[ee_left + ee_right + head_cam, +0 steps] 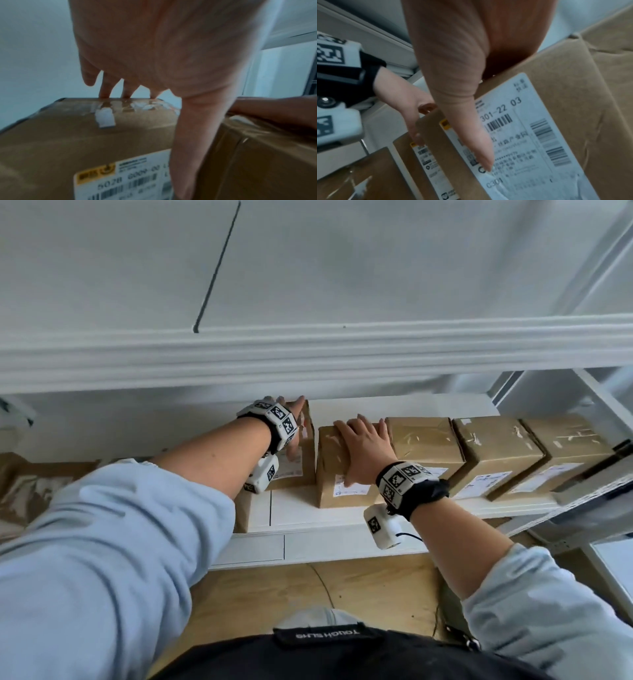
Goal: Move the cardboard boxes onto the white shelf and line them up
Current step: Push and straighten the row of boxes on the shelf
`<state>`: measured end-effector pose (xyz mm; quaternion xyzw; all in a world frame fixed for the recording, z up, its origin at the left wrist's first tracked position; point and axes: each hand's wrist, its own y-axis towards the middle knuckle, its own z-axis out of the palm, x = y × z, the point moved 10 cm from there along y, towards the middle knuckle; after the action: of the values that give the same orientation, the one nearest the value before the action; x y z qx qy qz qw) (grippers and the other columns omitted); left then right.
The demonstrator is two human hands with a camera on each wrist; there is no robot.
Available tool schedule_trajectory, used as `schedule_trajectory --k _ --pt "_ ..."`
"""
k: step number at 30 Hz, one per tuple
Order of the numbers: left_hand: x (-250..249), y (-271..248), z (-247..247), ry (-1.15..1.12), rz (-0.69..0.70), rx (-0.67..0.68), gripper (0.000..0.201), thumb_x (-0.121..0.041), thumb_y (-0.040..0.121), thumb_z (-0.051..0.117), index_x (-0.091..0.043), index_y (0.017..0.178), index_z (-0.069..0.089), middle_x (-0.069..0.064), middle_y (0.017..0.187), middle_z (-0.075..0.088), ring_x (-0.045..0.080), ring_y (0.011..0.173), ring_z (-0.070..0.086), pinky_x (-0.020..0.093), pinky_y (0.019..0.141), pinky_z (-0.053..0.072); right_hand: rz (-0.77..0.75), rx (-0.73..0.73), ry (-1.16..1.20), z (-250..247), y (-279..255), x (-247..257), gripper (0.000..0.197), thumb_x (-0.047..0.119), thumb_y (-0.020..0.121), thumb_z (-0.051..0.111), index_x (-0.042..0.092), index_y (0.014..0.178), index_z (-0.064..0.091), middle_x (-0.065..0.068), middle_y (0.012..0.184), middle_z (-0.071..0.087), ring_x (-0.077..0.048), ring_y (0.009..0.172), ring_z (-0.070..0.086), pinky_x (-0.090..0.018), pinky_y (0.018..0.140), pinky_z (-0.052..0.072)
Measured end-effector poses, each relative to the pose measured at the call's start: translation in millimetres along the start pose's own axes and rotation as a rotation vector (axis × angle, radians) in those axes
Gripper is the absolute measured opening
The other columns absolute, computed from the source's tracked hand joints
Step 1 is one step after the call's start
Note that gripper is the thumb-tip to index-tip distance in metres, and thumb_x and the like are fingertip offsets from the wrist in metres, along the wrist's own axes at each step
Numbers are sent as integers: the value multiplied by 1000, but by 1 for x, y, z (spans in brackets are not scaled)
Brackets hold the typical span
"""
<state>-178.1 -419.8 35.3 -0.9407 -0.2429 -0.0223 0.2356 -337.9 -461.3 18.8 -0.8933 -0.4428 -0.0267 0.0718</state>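
Observation:
Several brown cardboard boxes stand in a row on the white shelf (pixel 301 517). My left hand (pixel 293 428) lies over the leftmost box (pixel 306 460), its straight fingertips (pixel 104 93) touching the far top edge and the thumb running down the front. My right hand (pixel 364 446) rests flat on top of the second box (pixel 334 470), thumb (pixel 471 121) down over its white label. A narrow gap separates these two boxes. The second box touches the third box (pixel 428 446). In the left wrist view the leftmost box (pixel 68 135) fills the foreground.
Two more boxes (pixel 496 450) (pixel 565 446) continue the row to the right, up to the metal frame (pixel 613 419). A thick white shelf board (pixel 308 354) hangs low above the boxes. More cardboard (pixel 34 484) lies at the left, and plywood (pixel 359 587) lies below.

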Motion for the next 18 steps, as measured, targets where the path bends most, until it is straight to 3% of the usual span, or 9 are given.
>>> schedule_trajectory --k 2,3,5,6,9,11,18 --pt "-4 -8 -8 0 -18 -51 126 -40 48 88 -30 150 14 11 141 43 38 130 36 52 92 44 -26 -16 12 0 1 -1 122 41 53 89 25 152 19 -4 149 33 -28 149 12 -60 119 -1" --pt "-6 -14 -11 11 -18 -66 107 -37 50 86 -25 140 29 8 130 50 35 123 41 49 87 46 -37 -22 12 0 2 -2 121 40 54 88 25 152 19 -4 149 33 -28 149 12 -59 120 -1" --pt "-12 -23 -11 15 -26 -42 74 -33 50 84 -25 113 46 1 112 53 30 113 45 44 79 42 -52 -33 8 2 1 -3 120 39 55 87 25 152 19 -5 148 34 -28 149 13 -59 120 -1" --pt "-15 -27 -9 9 -31 -34 69 -32 50 83 -27 109 49 -1 111 53 30 114 45 44 81 41 -55 -41 10 2 2 -4 119 39 55 87 25 152 20 -5 148 35 -28 148 14 -59 120 0" --pt "-20 -40 -2 64 -32 -18 89 -33 53 85 -22 130 44 5 131 50 33 125 41 48 96 38 -47 -64 29 -2 3 -7 120 38 52 89 23 152 22 -6 146 37 -28 146 18 -58 120 1" --pt "-20 -47 1 99 -25 -32 96 -35 54 87 -20 137 40 5 135 49 33 127 39 47 101 35 -38 -80 35 -7 3 -9 121 38 51 91 22 151 24 -7 145 39 -27 144 24 -57 120 2" --pt "-15 -72 15 155 13 -84 103 -40 52 91 -22 139 39 2 132 53 30 124 44 46 101 34 -91 -63 71 -12 -9 -2 122 39 49 92 22 151 27 -8 145 40 -29 141 31 -53 121 2"
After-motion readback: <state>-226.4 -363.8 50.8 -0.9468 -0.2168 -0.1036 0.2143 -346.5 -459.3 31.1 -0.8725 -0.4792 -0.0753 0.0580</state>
